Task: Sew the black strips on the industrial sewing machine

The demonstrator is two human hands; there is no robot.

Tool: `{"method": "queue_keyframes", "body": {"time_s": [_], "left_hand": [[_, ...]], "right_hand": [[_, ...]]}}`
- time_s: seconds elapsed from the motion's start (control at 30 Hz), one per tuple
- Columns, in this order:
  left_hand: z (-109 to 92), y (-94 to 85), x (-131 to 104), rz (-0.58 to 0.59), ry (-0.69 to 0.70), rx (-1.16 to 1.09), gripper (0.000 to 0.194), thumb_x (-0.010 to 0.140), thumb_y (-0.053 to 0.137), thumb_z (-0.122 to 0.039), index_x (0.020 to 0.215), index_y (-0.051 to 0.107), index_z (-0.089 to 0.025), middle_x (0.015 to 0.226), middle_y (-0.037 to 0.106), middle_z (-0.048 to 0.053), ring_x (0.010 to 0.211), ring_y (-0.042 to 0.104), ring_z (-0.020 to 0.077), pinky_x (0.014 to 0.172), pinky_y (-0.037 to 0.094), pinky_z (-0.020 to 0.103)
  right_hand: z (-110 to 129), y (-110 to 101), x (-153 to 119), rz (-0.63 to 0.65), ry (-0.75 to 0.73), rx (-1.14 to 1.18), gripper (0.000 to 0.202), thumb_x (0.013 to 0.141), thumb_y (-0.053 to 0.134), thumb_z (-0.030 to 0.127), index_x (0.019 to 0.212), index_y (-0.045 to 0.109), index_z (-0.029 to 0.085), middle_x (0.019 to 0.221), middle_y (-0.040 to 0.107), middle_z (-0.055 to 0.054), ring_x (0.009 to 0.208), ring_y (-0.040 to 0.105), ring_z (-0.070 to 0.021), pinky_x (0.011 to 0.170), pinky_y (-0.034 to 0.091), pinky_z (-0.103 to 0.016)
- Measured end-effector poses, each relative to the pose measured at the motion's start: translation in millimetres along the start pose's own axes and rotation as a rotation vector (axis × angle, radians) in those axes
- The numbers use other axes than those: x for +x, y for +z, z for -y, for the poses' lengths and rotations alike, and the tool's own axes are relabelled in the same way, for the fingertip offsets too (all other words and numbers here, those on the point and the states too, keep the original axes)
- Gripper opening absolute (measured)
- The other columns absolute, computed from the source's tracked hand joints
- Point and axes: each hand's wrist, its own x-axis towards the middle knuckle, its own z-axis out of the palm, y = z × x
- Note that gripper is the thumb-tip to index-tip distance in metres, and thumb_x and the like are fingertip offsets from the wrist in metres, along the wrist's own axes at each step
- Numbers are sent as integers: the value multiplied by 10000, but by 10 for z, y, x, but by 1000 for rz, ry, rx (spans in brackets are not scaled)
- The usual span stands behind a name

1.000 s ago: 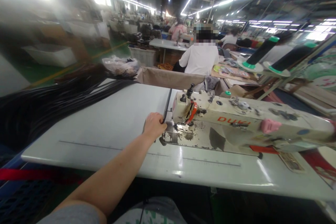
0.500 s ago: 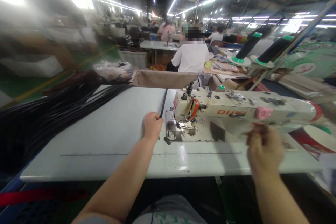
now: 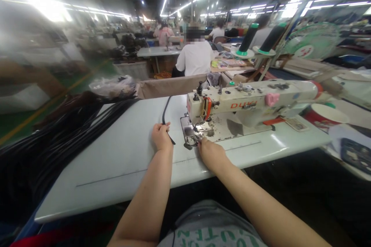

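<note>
A narrow black strip [image 3: 165, 110] runs down the white table [image 3: 124, 142], and my left hand [image 3: 161, 136] is closed around it near its lower end. Right of it stands the sewing machine [image 3: 246, 102], with a worn metal base plate. My right hand [image 3: 212, 154] is at the front left corner of that plate, below the needle area, its fingers pinched together. Something small and metallic seems to be at its fingertips, too small to make out.
A bundle of long black strips [image 3: 78, 139] hangs over the table's left side. Behind are a fabric-lined bin [image 3: 171, 85] and a person in white [image 3: 197, 58]. Two black thread cones [image 3: 247, 40] and a green fan [image 3: 314, 44] stand at the right.
My right hand has moved left from beside the machine's right part to the front of its base plate. My left hand still holds the strip, now bent. The view has turned to the right.
</note>
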Motion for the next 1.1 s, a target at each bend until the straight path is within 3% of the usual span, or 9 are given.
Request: {"method": "queue_keyframes", "body": {"time_s": [0.13, 0.47, 0.67, 0.77, 0.87, 0.97, 1.1], "left_hand": [[-79, 2, -25, -16, -84, -113, 133, 660, 551, -252, 756, 469, -211, 681, 646, -21, 588, 631, 137, 529, 354, 231], [-134, -45, -95, -31, -175, -211, 209, 667, 604, -269, 828, 484, -212, 577, 573, -58, 515, 592, 128, 510, 362, 222], [-132, -332, -304, 100, -221, -198, 249, 653, 708, -300, 815, 562, -180, 728, 677, 7, 561, 583, 105, 530, 361, 218], [-146, -515, -368, 193, -223, -186, 307, 627, 795, -328, 814, 614, -166, 733, 677, 3, 564, 532, 88, 569, 388, 223], [-175, -657, -429, 272, -223, -189, 395, 593, 889, -378, 812, 633, -171, 715, 636, -24, 644, 562, 102, 655, 437, 235], [-257, -746, -525, 366, -290, -196, 463, 581, 931, -445, 832, 657, -168, 737, 634, -14, 693, 588, 114, 694, 454, 246], [-423, -808, -677, 500, -414, -192, 524, 540, 965, -448, 891, 717, -148, 804, 673, 31, 743, 624, 136, 721, 485, 266]], "right_hand": [[115, -62, 91, 5, 15, -47, 399, 1062, 341, 260, 1199, 642, 36, 939, 744, -255, 978, 753, -345, 805, 566, -409], [241, -92, 362, 39, 5, -57, 378, 987, 393, 102, 1223, 679, 30, 1088, 739, -284, 1041, 751, -321, 809, 578, -379], [100, -182, 326, 10, -235, 12, 340, 1073, 420, 320, 1276, 653, 177, 1178, 749, -165, 1088, 715, -276, 886, 522, -339], [-27, -172, 193, -17, -400, 63, 268, 1072, 464, 359, 1159, 690, 244, 1166, 747, -95, 1095, 686, -243, 898, 484, -310], [-124, -96, 63, -100, -475, 240, 248, 1054, 497, 345, 998, 706, 223, 1049, 738, -82, 1002, 667, -220, 864, 463, -298], [-169, -4, -18, -146, -417, 536, 230, 1015, 490, 284, 929, 692, 216, 950, 710, -59, 913, 638, -200, 829, 458, -298], [-155, 65, -78, -6, -303, 888, 272, 978, 449, 365, 839, 633, 221, 728, 598, 2, 754, 584, -188, 730, 452, -297]]}}
